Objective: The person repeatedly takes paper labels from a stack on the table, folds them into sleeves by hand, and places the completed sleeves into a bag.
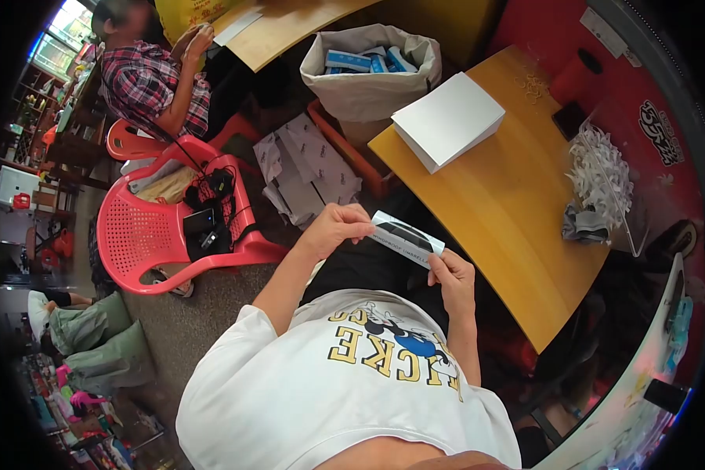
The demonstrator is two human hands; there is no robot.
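Between my two hands is a small white umbrella package [406, 239], printed with a dark picture and the words "windproof umbrella". It is held in front of my chest, tilted down to the right, and whether it is a flat card or a folded box I cannot tell. My left hand [339, 229] pinches its left end between thumb and fingers. At its lower right end, my right hand [453, 276] grips with the thumb on top. A stack of white sheets [449, 117] lies on the wooden table [517, 227] beyond my right hand.
A cloth-lined bin [368, 90] holds several blue packs [348, 60]. A pink chair [145, 235] with cables stands left, near wrapped bundles [305, 168] on the floor. A heap of white strips [601, 168] sits at the table's right edge. Another person [157, 86] sits upper left.
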